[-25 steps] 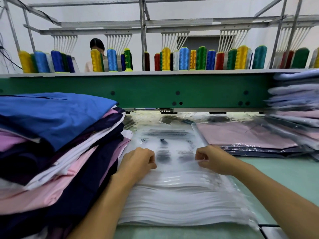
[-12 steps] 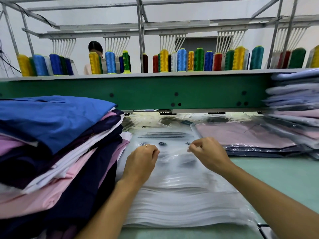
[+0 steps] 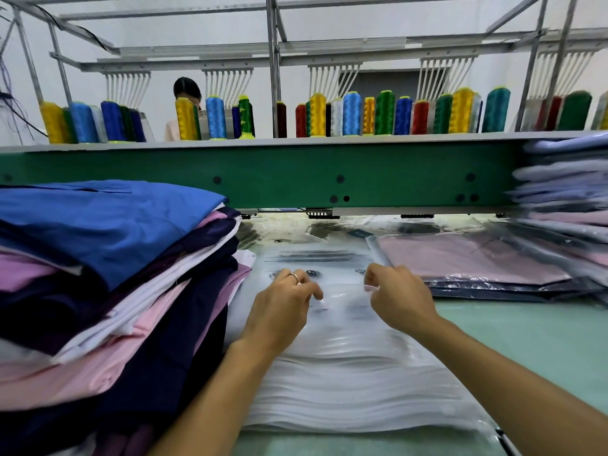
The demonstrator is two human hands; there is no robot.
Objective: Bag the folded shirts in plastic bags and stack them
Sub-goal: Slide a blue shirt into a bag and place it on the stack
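A thick stack of clear plastic bags (image 3: 345, 373) lies flat on the table in front of me. My left hand (image 3: 283, 307) and my right hand (image 3: 398, 297) hover over its far half, each pinching the thin top bag (image 3: 342, 301) with curled fingers. A tall pile of folded shirts (image 3: 108, 274), blue on top, then pink, white and navy, stands at the left, touching the bag stack. Bagged shirts (image 3: 467, 261), pink over navy, lie at the right.
A high stack of bagged shirts (image 3: 566, 192) rises at the far right edge. A green machine beam (image 3: 296, 172) crosses the back, with thread cones (image 3: 352, 113) on the shelf above. A person (image 3: 186, 93) stands behind it. Pale green table (image 3: 533, 340) shows at the right.
Both hands have moved farther along the bag stack, away from me, and lifted slightly. They pinch the top bag, which now ripples between them.
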